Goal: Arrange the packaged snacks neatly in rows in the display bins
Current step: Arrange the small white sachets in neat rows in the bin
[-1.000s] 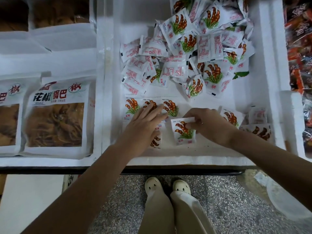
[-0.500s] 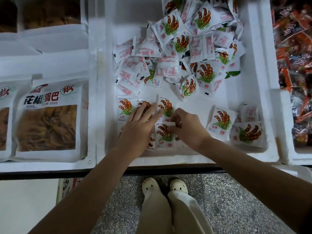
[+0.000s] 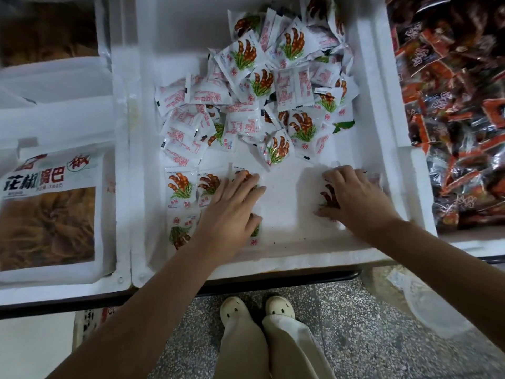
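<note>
My left hand (image 3: 232,206) lies flat on the started row (image 3: 180,187), near-left in the bin (image 3: 273,258). My right hand (image 3: 355,198) covers a loose packet (image 3: 329,196); grip unclear. Risk: sliding it over skews the row, or the pile (image 3: 259,86) spills in.

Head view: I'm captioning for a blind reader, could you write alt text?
A person's left hand lies flat on small snack packets laid in rows in a white foam bin; the right hand covers another packet nearby. Behind, loose packets pile up.
</note>
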`<state>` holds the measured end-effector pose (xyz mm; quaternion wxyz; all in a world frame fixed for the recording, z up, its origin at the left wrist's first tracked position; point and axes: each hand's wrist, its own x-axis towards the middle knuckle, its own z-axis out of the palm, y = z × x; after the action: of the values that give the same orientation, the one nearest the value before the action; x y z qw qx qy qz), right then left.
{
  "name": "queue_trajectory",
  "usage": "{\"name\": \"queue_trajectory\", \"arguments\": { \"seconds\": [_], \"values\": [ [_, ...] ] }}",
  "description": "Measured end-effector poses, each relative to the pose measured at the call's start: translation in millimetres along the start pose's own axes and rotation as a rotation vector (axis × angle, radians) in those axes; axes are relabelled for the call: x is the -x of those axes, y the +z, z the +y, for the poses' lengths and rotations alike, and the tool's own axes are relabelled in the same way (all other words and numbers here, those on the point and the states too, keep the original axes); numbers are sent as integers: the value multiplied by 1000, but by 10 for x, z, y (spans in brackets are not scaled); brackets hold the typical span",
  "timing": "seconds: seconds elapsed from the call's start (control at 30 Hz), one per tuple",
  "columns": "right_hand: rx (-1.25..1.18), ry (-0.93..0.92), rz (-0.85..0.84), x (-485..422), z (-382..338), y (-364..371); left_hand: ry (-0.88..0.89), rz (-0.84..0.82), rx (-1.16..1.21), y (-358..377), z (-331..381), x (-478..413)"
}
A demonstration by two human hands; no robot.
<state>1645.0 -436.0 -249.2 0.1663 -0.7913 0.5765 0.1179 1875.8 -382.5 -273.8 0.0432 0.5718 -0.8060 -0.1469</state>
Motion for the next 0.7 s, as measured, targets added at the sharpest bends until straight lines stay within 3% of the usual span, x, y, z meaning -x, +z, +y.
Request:
{"name": "queue_trajectory", "arguments": {
  "seconds": [0.1, 0.2, 0.37, 0.7],
  "values": [
    [-75, -84, -36, -18, -10, -4, -26, -70, -6, 67, -47, -20],
    [-352, -157, -30, -45, -104, 47, -12, -51, 9, 100, -96, 5],
    [-839, -23, -127, -262, -353, 40, 39, -51, -63, 172, -201, 55],
    [-631, -122, -198, -434, -482, 49, 28, 3, -110, 248, -234, 85]
  ]
}}
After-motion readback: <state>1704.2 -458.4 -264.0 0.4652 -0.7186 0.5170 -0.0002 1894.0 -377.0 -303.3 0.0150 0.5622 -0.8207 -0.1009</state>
